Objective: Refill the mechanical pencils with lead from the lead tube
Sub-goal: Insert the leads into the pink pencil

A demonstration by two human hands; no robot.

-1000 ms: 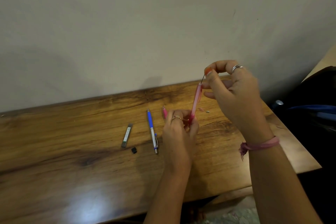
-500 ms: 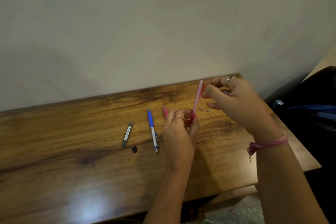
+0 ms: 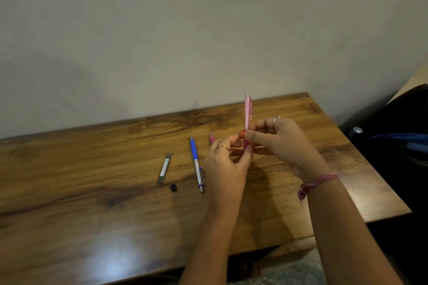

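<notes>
A pink mechanical pencil [image 3: 247, 111] stands nearly upright above the wooden table [image 3: 92, 192]. My left hand [image 3: 225, 166] pinches its lower end. My right hand [image 3: 281, 140] has its fingers curled round the barrel just above that. A blue and silver mechanical pencil [image 3: 196, 162] lies on the table left of my hands. Behind my left hand the tip of another pink pencil [image 3: 211, 137] shows. Further left lies the dark lead tube [image 3: 164, 168], with its small black cap [image 3: 173, 187] beside its near end.
A pale wall runs along the table's far edge. The table's right edge drops off beside a dark bag [image 3: 398, 136] with blue parts. A patterned cloth [image 3: 284, 273] shows below the near edge.
My right hand came down from the pencil's top, where it held a thin lead, to the lower barrel next to my left hand. The lead is no longer visible.
</notes>
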